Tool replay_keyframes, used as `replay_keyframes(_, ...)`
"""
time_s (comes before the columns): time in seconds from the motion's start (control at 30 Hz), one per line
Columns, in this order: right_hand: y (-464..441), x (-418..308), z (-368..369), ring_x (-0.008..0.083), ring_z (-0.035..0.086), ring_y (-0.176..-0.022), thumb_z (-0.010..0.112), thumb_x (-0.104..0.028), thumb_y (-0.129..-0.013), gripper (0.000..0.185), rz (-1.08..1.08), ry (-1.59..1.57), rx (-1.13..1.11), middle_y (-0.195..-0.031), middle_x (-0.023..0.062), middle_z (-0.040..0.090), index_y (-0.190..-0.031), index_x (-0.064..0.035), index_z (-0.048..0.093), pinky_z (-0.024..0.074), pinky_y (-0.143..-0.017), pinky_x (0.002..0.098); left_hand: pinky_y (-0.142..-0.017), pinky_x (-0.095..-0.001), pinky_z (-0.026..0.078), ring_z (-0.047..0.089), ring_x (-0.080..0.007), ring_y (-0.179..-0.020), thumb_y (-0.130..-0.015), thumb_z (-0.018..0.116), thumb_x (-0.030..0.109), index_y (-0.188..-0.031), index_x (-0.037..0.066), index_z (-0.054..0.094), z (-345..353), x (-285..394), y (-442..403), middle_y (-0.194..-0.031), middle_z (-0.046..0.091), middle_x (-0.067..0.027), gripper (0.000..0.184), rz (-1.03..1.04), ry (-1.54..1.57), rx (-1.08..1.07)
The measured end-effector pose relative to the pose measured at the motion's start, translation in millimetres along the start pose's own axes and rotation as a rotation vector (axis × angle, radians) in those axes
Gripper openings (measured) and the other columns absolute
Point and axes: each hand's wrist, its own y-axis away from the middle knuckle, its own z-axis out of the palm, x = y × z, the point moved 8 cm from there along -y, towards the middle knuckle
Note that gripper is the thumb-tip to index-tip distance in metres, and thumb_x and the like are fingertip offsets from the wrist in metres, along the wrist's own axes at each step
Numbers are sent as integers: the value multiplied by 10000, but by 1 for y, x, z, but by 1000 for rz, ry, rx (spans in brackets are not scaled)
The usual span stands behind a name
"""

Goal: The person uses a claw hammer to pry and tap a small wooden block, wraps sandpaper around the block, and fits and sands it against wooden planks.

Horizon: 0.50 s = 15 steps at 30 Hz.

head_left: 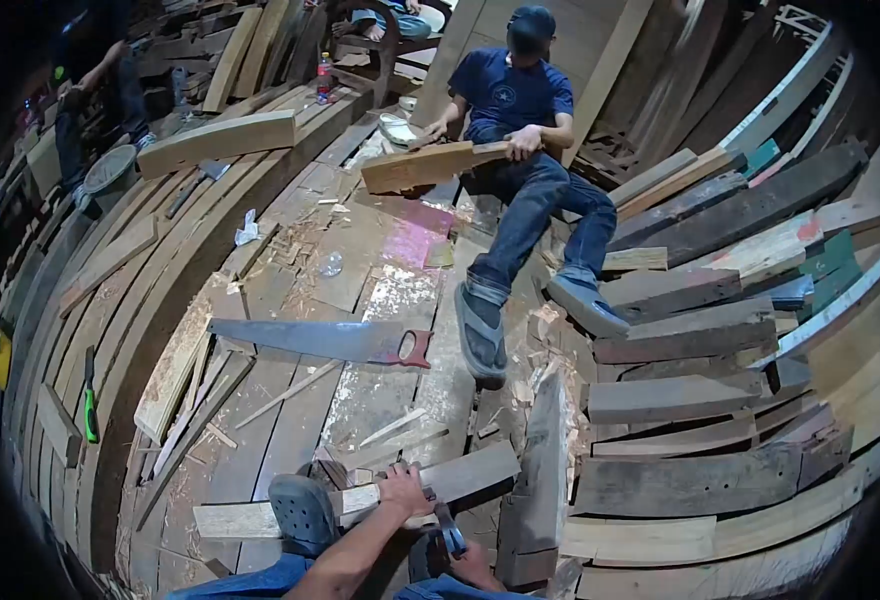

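A short wooden board (pixel 475 473) lies at an angle in front of me, low in the head view. My left hand (pixel 405 490) is closed over its upper edge. My right hand (pixel 475 568), at the bottom edge, is wrapped round a hand tool with a blue-grey metal part (pixel 450 532); its exact kind is unclear. The tool's upper end reaches close to the board beside my left hand. My clog-shod foot (pixel 303 512) rests by the board's left end, over a pale plank (pixel 235 521).
A handsaw (pixel 320 340) lies on the plank floor among shavings. A seated person (pixel 515 100) opposite holds a thick timber piece (pixel 420 167). Stacked timbers (pixel 685 400) line the right. Long curved beams (pixel 150 330) on the left carry a hatchet (pixel 200 185) and a green-handled chisel (pixel 91 410).
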Motion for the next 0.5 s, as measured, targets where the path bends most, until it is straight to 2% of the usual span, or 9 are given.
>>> replay_keyframes(0.07,4,-42,1,66,485,-603,697,-313,-849,280,79,-155,-2,-642,-13,571,-814,-41,641,394,-532,266,-1005,-570,314,398,-317,-1255,-663,655,645,-1355,77,361,-2,2,-1,-1313,413,-163,942,-15,-10,-6)
replay_keyframes(0.1,1,-49,-8,77,500,-570,690,-341,-858,290,5,130,18,-629,-1,574,-819,-55,656,405,-524,275,-1003,-570,317,401,-319,-1252,-659,656,646,-1351,74,366,-4,4,-3,-1310,414,-164,944,-16,-30,-8)
replay_keyframes(0.2,-8,-18,-7,98,528,-553,667,-351,-872,290,-66,-94,10,-630,11,581,-835,-64,662,430,-524,296,-1009,-550,325,406,-312,-1253,-668,641,666,-1340,59,383,-10,5,4,-1303,421,-168,941,41,-25,85)
replay_keyframes(0.23,2,-73,-22,114,549,-559,656,-339,-878,301,-215,-13,48,-619,28,575,-831,-42,654,450,-529,320,-1010,-547,327,406,-312,-1255,-671,636,671,-1339,56,385,-8,6,2,-1299,424,-169,941,86,-8,144)
replay_keyframes(0.33,0,-76,-35,146,571,-582,655,-318,-875,319,-287,145,99,-619,56,586,-817,-5,632,461,-543,339,-986,-534,356,411,-315,-1230,-628,633,735,-1340,22,376,-16,9,12,-1280,437,-177,1039,191,5,205)
replay_keyframes(0.4,0,-83,-37,157,557,-577,665,-319,-868,345,-204,64,111,-625,69,596,-808,18,616,453,-540,346,-976,-509,371,402,-315,-1219,-556,650,784,-1335,-26,362,-16,10,15,-1287,433,-183,1160,275,78,197)
replay_keyframes(0.43,-2,-75,-38,160,592,-666,661,-266,-850,261,-49,109,37,-703,105,622,-865,-6,639,471,-621,337,-1005,-530,350,389,-356,-1241,-578,662,766,-1369,-26,309,-12,11,14,-1307,415,-206,1174,237,25,111)
replay_keyframes(0.47,0,-82,-42,161,574,-644,653,-248,-859,242,-92,133,137,-684,98,609,-863,-7,625,462,-603,333,-1003,-514,351,392,-351,-1236,-580,660,765,-1381,-36,292,-8,12,13,-1292,427,-207,1191,235,-35,108)
replay_keyframes(0.5,-14,-36,-34,151,556,-634,648,-174,-845,174,33,91,-55,-682,82,594,-875,-5,621,451,-585,318,-998,-499,355,403,-333,-1226,-600,671,723,-1377,-28,299,-9,12,14,-1276,443,-195,1143,216,-35,117)
